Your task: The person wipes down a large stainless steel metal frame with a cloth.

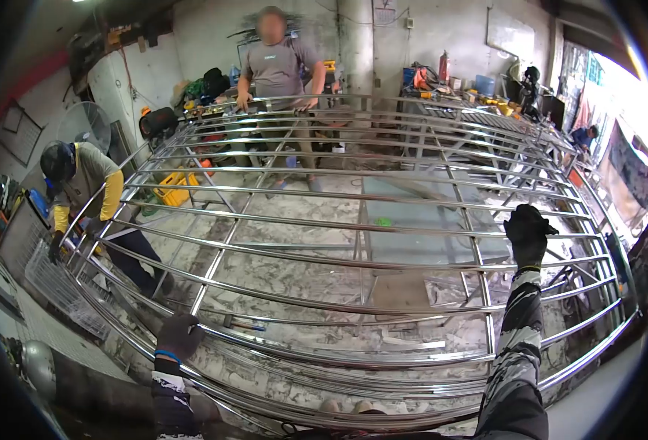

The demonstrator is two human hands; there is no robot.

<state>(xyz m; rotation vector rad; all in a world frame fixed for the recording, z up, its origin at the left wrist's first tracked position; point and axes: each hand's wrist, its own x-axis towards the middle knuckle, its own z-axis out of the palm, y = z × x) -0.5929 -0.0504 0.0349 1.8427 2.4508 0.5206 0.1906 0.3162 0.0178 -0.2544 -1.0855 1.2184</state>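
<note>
A large frame of shiny metal tubes (324,258), with long bars joined by crosspieces, spans the space before me. My left hand (179,336), in a dark glove, is closed at the near left part of the frame, by the end of a crosspiece. Farther out on the right, my black-gloved right hand (527,233) is curled into a fist over one of the long bars. The undersides of both hands are hidden.
A person in a grey shirt (278,70) has both hands on the far edge. Another, with yellow sleeves (113,194), bends at the left end. Below are a yellow crate (176,189) and a grey sheet (419,216). A gas cylinder (42,370) lies lower left.
</note>
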